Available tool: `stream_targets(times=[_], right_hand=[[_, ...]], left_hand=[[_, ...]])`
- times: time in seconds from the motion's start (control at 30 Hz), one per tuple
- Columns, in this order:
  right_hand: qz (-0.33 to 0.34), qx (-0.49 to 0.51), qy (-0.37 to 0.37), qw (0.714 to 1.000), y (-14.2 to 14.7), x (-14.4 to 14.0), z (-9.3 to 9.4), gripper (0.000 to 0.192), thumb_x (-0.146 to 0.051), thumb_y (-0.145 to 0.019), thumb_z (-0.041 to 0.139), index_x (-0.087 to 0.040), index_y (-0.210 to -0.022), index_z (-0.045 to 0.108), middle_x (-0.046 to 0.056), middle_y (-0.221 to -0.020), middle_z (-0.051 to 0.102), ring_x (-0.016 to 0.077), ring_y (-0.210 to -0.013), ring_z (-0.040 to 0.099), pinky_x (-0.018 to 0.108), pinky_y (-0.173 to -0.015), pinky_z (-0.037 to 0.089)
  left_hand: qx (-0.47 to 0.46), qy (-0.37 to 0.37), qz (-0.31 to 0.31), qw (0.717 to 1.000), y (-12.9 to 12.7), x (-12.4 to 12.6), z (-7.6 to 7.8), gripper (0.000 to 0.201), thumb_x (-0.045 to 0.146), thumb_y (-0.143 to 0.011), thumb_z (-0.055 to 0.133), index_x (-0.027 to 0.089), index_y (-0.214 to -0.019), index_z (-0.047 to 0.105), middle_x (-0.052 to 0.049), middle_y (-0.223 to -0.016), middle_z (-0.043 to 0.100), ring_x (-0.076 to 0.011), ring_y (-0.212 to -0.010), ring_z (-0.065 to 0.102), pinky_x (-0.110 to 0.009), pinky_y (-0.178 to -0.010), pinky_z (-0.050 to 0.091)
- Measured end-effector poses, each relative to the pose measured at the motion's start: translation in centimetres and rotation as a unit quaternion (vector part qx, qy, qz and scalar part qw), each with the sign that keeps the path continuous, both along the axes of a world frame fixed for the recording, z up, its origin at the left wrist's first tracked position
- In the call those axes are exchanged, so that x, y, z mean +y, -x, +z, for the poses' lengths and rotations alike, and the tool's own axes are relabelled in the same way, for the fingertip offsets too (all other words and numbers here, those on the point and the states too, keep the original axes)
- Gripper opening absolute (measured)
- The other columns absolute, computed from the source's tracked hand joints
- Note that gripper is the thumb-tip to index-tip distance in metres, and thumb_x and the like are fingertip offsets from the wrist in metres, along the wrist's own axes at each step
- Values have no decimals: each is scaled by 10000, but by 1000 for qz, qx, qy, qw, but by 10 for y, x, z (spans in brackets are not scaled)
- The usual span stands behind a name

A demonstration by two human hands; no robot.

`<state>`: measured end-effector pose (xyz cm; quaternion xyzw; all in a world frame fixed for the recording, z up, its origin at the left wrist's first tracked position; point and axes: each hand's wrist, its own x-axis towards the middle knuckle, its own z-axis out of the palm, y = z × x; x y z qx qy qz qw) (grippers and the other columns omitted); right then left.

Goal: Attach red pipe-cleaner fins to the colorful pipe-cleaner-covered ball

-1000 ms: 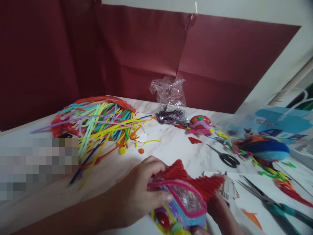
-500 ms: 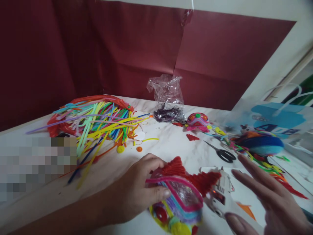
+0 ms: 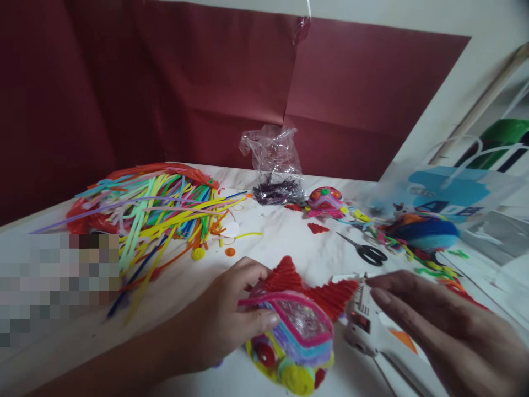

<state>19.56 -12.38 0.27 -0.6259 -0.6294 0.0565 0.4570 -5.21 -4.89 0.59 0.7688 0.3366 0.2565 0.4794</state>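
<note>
My left hand (image 3: pixel 239 309) grips a colourful pipe-cleaner animal figure (image 3: pixel 308 322), thumb over its near side. The figure has two red ribbed pointed pieces (image 3: pixel 333 298), a pink-edged clear panel, blue and purple bands, a red button-like disc and a round yellow knob. Just right of it lies a white glue gun (image 3: pixel 363 325). My right hand (image 3: pixel 446 325) reaches over from the right, thumb and forefinger drawn together at the far end of the glue gun. Whether anything is between those fingertips I cannot make out.
Loose pipe cleaners (image 3: pixel 165 215) spill from a red wrapper at left. Behind are a clear plastic bag (image 3: pixel 275 171) and a pink figure (image 3: pixel 326 201). Black-handled scissors (image 3: pixel 370 253) lie beyond the glue gun. A blue round piece (image 3: pixel 427 234) and a gift bag (image 3: pixel 450 187) stand at right.
My right hand's spread fingers have come together and moved left to the glue gun's far end. My left hand keeps its hold on the figure; the whole view has shifted slightly.
</note>
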Motion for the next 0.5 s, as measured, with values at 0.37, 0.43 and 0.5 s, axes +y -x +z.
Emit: stream_targets(times=[0.37,0.43,0.5], right_hand=[[132,212,172,953,20,2,-38,283,-464,-835,562,-192,-772,613,40,-779,643,187,-746,601,216,-649,514],[144,206,176,952,19,1,-41,275,-449,-856,541,-193,-773,599,33,-775,629,193,-774,603,222,-668,513],[159,210,177,948,17,1,-45,277,-447,-860,536,-193,-771,602,35,-765,630,200,-769,609,237,-670,517]], left_hand=[[32,-17,7,999,0,-3,10,128,190,-718,584,173,-845,585,-6,-838,542,-179,-801,519,-300,-754,444],[30,-17,9,999,0,-3,10,143,195,-713,584,173,-854,584,-9,-842,534,-179,-799,513,-302,-757,439],[25,-19,14,999,0,-3,8,157,207,-709,581,174,-862,580,-12,-852,531,-184,-809,512,-307,-762,434]])
